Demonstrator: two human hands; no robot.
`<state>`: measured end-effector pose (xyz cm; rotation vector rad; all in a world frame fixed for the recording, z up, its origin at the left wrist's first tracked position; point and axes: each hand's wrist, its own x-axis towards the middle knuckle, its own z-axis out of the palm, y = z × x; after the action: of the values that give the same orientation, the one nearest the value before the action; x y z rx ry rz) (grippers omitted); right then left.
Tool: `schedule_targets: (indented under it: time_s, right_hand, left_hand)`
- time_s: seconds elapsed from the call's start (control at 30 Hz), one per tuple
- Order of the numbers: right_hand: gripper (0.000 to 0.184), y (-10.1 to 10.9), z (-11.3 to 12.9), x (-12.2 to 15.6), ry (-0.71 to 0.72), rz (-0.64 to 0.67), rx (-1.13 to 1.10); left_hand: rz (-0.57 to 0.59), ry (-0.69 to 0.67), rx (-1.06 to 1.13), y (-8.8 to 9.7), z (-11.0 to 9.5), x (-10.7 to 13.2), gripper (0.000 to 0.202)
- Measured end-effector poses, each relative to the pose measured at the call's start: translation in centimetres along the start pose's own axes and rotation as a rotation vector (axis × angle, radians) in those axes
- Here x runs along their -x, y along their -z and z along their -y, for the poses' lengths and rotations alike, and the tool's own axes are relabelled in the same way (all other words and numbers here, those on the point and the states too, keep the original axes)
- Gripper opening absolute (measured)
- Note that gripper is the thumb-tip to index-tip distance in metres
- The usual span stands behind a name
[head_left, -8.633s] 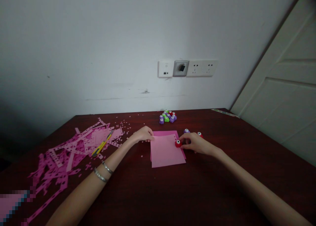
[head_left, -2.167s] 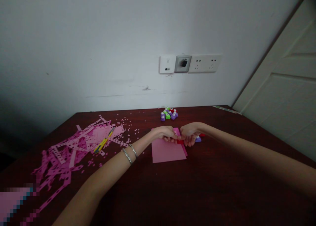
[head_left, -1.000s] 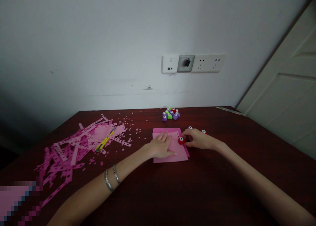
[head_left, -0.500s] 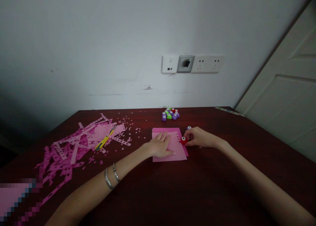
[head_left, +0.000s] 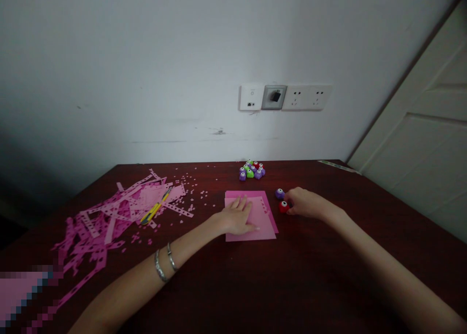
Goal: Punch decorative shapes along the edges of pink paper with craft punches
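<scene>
A pink paper sheet (head_left: 268, 232) lies on the dark wooden table (head_left: 255, 285), with a row of small holes near its right edge. My left hand (head_left: 237, 218) rests flat on it, fingers spread. My right hand (head_left: 304, 202) sits on the table just right of the sheet, fingers closed round a small red paper punch (head_left: 283, 206). A purple punch (head_left: 279, 193) stands right behind it, touching my fingertips.
A cluster of several purple, green and red punches (head_left: 251, 169) sits near the wall. At left lie a heap of punched pink paper strips (head_left: 109, 222), scattered punched bits and a yellow utility knife (head_left: 155, 208). Wall sockets (head_left: 286, 97) are above; a door (head_left: 419, 130) is at right.
My right hand slid the red punch rightward off the paper's edge onto the table. My left hand moved from the paper's far edge to lie flat on the sheet.
</scene>
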<state>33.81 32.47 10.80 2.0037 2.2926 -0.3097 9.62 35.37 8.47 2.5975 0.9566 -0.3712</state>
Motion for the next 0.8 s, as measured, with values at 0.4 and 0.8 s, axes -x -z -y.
schedule_targets:
  time_s: [0.4,0.8]
  right_hand:
    - [0.016,1.2,1.1,0.9,0.019,-0.065,-0.075]
    - [0.024,-4.3,4.7,-2.1,0.061,-0.398,-0.32]
  left_hand:
    - [0.004,-0.013,0.013,0.0,0.3,-0.1,0.092]
    - [-0.035,0.027,0.025,0.3,1.4,-0.3,0.093]
